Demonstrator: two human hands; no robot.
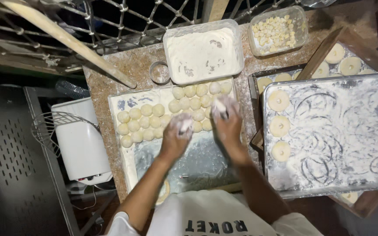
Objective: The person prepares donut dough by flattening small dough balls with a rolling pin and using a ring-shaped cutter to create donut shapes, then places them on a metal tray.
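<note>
Floured hands on dough balls, centre of frame

L to R: dough balls in rows on floured tray, mid-left; left hand fingers curled on one ball; right hand fingers pinched on another; ring-shaped pieces on sheet at right. Risk, I'd judge: packed balls stick/dent if a wrist drags across.

Overhead light falling on worktop, floured tray and flour tub reading brightest, near glare. Left side and space behind mesh sinking into deep shadow. Both hands, left hand and right hand, smearing with motion blur. Wide lens bending straight edges near frame borders. Fine grain showing in dark areas; centre reasonably sharp.
</note>
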